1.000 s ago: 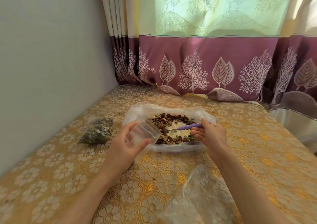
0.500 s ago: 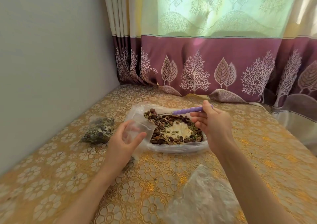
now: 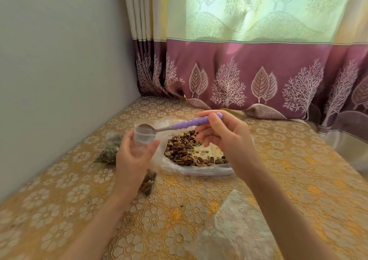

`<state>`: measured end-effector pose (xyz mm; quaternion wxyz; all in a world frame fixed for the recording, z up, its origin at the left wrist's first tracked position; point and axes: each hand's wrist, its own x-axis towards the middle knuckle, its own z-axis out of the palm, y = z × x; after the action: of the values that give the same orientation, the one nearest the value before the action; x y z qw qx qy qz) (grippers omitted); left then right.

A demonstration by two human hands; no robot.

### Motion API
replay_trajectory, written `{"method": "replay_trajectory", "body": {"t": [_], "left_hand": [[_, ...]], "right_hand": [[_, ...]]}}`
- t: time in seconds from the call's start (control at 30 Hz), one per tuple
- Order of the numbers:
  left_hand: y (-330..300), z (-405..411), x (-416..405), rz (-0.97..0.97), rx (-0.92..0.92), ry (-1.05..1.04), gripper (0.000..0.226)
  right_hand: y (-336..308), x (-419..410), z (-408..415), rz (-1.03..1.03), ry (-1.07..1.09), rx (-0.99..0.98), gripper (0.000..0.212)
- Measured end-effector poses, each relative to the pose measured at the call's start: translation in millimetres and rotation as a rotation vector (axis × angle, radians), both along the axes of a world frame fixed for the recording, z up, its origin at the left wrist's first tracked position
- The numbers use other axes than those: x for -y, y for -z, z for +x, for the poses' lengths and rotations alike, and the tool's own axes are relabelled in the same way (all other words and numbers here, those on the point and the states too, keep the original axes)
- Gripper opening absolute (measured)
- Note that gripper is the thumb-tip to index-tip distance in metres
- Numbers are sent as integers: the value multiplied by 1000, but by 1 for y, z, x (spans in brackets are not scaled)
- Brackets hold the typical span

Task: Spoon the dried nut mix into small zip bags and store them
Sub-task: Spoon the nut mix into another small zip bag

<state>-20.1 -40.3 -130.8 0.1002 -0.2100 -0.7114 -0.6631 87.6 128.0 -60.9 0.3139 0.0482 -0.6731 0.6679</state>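
Note:
My left hand holds a small clear zip bag upright with its mouth held open; some nuts sit in its bottom below my palm. My right hand grips the purple handle of a spoon, and the metal bowl of the spoon is tipped over the bag's mouth. Behind both hands a large clear plastic bag lies open on the table with the dried nut mix spread in it.
A filled zip bag lies at the left near the grey wall. A pile of clear plastic bags lies near the front, under my right forearm. A gold flowered cloth covers the table; a curtain hangs at the back.
My right hand lifted the spoon out of the nut mix and carried it left to the small bag's mouth. My left hand raised the bag, and nuts now lie in its bottom.

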Motion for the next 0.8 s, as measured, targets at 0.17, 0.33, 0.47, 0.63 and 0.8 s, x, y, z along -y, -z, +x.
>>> {"method": "replay_trajectory", "body": {"t": [0.17, 0.33, 0.47, 0.63, 0.8], "left_hand": [[-3, 3, 1, 31, -23, 2, 68], [-5, 6, 0, 48, -33, 16, 57], [-6, 5, 0, 74, -35, 10, 43], [-7, 3, 1, 78, -42, 25, 47], [-5, 3, 0, 72, -75, 65, 37]], "right_hand": [[3, -6, -2, -173, 143, -42, 25], [11, -24, -3, -339, 314, 3, 32], [25, -38, -5, -279, 401, 103, 32], [41, -49, -9, -35, 620, 147, 32], [49, -52, -14, 70, 688, 137, 28]]}}
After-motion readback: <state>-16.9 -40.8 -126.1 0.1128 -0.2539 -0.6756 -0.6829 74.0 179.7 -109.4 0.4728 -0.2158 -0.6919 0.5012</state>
